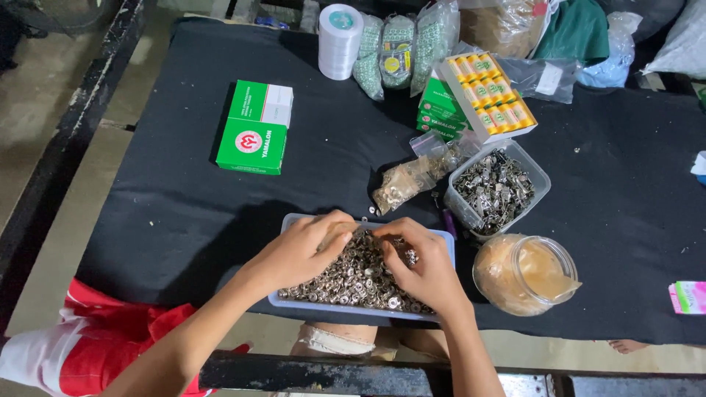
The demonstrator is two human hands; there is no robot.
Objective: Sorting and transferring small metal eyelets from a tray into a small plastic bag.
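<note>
A shallow pale-blue tray (444,244) full of small round metal snap parts (360,279) sits at the near edge of a black table (184,206). My left hand (301,250) rests over the tray's left side, fingers curled and pinching at the pile. My right hand (423,268) lies over the right side, thumb and fingertips meeting those of the left above the parts. Whether either hand grips a piece is hidden by the fingers.
A clear tub of metal clips (500,187), a plastic jar (526,272), a small bag of fasteners (408,180), green boxes (254,129), an open box of yellow spools (489,95), a white tape roll (340,40) and several bags stand behind the tray.
</note>
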